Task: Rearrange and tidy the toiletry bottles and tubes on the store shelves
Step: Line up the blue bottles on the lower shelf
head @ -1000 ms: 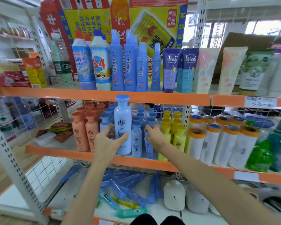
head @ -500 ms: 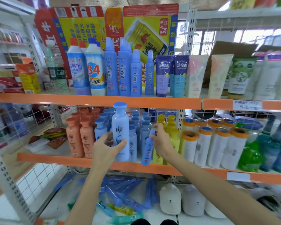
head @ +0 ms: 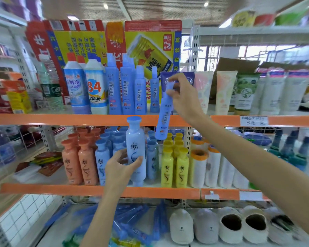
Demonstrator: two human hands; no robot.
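My right hand [head: 185, 98] grips the cap end of a slim blue bottle [head: 163, 116], which hangs in front of the upper orange shelf edge [head: 43, 119]. My left hand [head: 122, 169] is closed around a tall pale-blue shampoo bottle [head: 135, 145] that stands at the front of the middle shelf. Orange bottles [head: 79, 161], small blue bottles [head: 102, 157] and yellow bottles [head: 174, 164] stand in rows around it. On the upper shelf a row of matching slim blue bottles [head: 127, 90] stands left of my right hand, with upright tubes [head: 225, 90] to the right.
White rolls with orange caps [head: 205, 164] stand right of the yellow bottles. Blue tubes [head: 132, 221] lie scattered on the bottom shelf beside white slippers [head: 230, 225]. Cleaner bottles [head: 86, 86] and a cardboard drink carton [head: 146, 45] fill the upper shelf's left.
My right hand has lifted the slim blue bottle from the middle shelf up to the level of the upper shelf. My left hand stays on the tall pale-blue bottle.
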